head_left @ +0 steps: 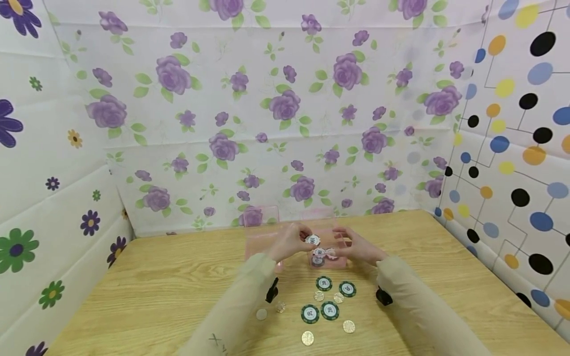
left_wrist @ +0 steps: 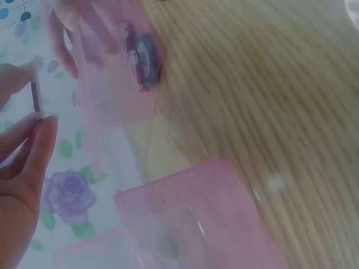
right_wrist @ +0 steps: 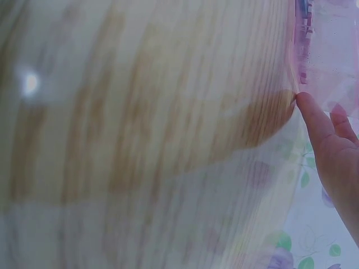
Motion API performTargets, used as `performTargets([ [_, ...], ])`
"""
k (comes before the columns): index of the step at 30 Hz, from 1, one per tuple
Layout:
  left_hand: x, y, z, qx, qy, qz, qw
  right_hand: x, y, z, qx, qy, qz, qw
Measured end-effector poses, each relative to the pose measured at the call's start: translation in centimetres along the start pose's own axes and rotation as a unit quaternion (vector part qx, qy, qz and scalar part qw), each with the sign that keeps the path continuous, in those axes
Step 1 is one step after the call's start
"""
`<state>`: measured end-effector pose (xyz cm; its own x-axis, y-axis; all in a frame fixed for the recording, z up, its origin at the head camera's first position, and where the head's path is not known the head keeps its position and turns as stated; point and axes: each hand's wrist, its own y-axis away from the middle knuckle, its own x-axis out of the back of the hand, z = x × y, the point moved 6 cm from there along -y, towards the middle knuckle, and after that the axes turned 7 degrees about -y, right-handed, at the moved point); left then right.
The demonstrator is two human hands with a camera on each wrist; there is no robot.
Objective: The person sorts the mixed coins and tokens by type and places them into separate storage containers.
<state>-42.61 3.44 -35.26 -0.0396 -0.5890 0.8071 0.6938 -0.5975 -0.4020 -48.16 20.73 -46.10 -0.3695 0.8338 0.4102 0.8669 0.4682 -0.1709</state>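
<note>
Remotely, I'm logging L hand (head_left: 289, 242) pinching white chip (head_left: 313, 240) over R-side pink box (head_left: 337, 263); R hand (head_left: 359, 247) is apparently gripping box's side. Step: prob. filling box. Next move's likely calling for lowering chip, then letting go.

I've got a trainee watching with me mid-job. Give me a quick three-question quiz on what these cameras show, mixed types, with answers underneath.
1. Count: how many green chips lie on the table in the head view?

2. Multiple choice: what does the left hand pinch?
A) a gold coin
B) a white chip
C) a green chip

3. True or false: the pink box at the right hand has no chips in it.

Key:
1. Four.
2. B; the chip's face reads 100.
3. False; chips show inside it in the left wrist view.
</note>
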Motion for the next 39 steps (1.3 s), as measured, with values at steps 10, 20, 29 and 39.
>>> performTargets([
  [10,-1.2,-0.9,-0.5,0.004,0.022,0.005,0.9997,-0.8,1.4,-4.0,0.011,-0.027,-0.006,1.0],
  [20,-1.7,-0.5,-0.8,0.038,0.03,-0.012,0.9988,-0.9,1.4,-3.8,0.015,-0.019,-0.01,1.0],
  [29,-1.1,0.0,1.1,-0.006,0.019,-0.012,0.9997,0.0,0.1,-0.2,0.006,-0.006,-0.005,1.0],
  [39,-1.3,1.3,3.2,-0.057,0.025,-0.018,0.9979,-0.5,1.0,-2.7,-0.014,-0.027,0.002,1.0],
])
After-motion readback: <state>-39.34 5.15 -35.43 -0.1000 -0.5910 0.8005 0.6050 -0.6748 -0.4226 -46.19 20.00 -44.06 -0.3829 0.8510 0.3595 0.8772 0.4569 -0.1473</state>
